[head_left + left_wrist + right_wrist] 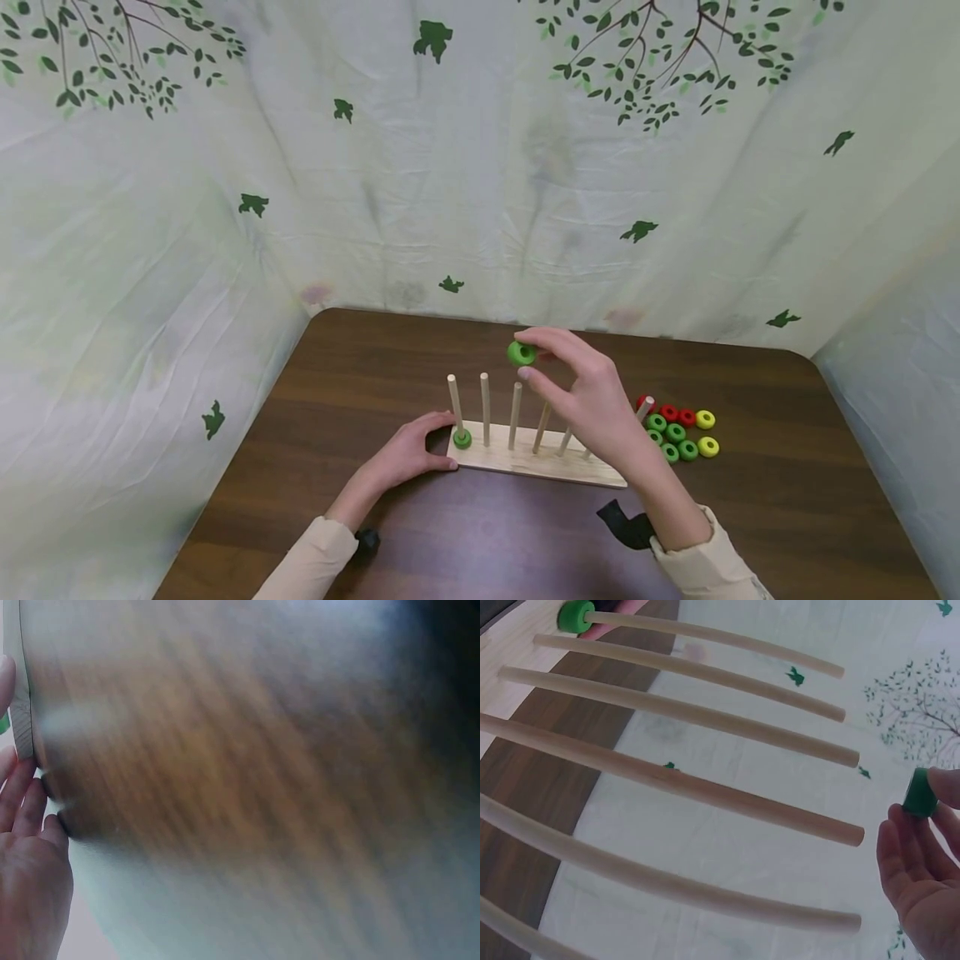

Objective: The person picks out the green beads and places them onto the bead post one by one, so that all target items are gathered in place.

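A pale wooden base (517, 465) with a row of upright pegs (485, 408) lies on the table. One green ring (457, 442) sits at the bottom of the leftmost peg. My left hand (403, 454) grips the left end of the base, thumb at the front edge and fingers at the back. Above the pegs, my right hand (581, 392) pinches another green ring (513, 357) between thumb and fingertips. In the right wrist view this held ring (920, 795) is beyond the peg tips, touching none of them. The left wrist view catches only the base's edge (22, 727) and part of the hand.
Loose green rings (688, 451), red rings (687, 418) and yellow rings (708, 447) lie grouped right of the base, partly behind the right forearm. The brown table (360, 358) ends at a leaf-patterned curtain (487, 167). A black strap (626, 529) hangs by the right wrist.
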A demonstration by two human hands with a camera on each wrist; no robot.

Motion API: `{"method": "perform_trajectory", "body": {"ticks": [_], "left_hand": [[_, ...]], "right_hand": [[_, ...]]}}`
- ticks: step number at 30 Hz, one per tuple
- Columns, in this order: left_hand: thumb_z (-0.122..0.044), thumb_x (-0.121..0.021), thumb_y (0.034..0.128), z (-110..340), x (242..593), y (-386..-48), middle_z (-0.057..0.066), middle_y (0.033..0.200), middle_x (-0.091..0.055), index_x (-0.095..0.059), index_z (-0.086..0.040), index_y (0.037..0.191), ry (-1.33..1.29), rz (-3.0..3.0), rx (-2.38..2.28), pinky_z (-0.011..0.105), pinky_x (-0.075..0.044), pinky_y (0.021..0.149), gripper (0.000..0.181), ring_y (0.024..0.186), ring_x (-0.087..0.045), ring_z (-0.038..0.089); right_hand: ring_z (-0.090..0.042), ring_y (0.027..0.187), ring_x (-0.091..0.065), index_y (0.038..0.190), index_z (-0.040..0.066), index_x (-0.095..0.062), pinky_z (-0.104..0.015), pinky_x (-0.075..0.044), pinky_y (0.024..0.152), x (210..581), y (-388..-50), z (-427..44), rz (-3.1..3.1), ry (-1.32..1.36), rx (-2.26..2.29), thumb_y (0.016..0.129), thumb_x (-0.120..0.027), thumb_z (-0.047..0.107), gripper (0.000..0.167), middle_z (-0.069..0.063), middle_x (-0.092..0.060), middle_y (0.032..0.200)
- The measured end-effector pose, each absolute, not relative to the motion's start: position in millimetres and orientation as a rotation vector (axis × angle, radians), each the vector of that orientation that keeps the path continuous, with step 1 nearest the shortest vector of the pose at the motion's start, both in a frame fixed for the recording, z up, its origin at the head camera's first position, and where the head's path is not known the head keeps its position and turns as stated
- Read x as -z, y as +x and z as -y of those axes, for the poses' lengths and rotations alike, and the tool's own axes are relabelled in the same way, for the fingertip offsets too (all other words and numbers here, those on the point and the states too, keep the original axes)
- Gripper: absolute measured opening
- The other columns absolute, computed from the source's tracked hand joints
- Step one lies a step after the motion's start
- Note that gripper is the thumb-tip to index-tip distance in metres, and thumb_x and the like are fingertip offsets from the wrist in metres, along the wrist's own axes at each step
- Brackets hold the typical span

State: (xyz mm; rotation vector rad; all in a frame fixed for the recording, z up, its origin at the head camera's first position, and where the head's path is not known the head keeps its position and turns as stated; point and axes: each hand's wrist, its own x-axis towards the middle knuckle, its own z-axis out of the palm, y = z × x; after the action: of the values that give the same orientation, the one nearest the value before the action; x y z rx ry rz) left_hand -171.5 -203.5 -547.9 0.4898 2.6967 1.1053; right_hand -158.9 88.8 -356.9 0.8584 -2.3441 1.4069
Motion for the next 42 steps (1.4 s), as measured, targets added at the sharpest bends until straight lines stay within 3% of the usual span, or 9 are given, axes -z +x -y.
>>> {"method": "perform_trajectory", "body": {"ticks": [23,42], "left_hand": [[-0.028,-0.089,0.0718,206.1,549.9,-170.0,0.010,0.140,-0.054,-0.062,-0.016,0.130,0.473,-2.687,-1.134,0.049,-0.034,0.108,0.066,0.135,-0.042,0.030],[-0.029,-0.089,0.0719,204.1,549.8,-172.1,0.008,0.140,-0.054,-0.062,-0.017,0.130,0.480,-2.657,-1.178,0.049,-0.034,0.108,0.066,0.136,-0.042,0.029]], "right_hand": [[-0.004,0.103,-0.058,0.124,0.021,-0.065,-0.029,-0.049,0.089,347.4,-170.5,-54.6,2.381,1.014,-1.423,0.088,-0.075,0.011,0.039,0.014,-0.063,0.113],[0.002,0.098,-0.062,0.116,0.020,-0.068,-0.026,-0.050,0.084,344.5,-183.2,-31.9,2.571,1.067,-1.423,0.086,-0.078,0.017,0.033,0.018,-0.067,0.105]]}}
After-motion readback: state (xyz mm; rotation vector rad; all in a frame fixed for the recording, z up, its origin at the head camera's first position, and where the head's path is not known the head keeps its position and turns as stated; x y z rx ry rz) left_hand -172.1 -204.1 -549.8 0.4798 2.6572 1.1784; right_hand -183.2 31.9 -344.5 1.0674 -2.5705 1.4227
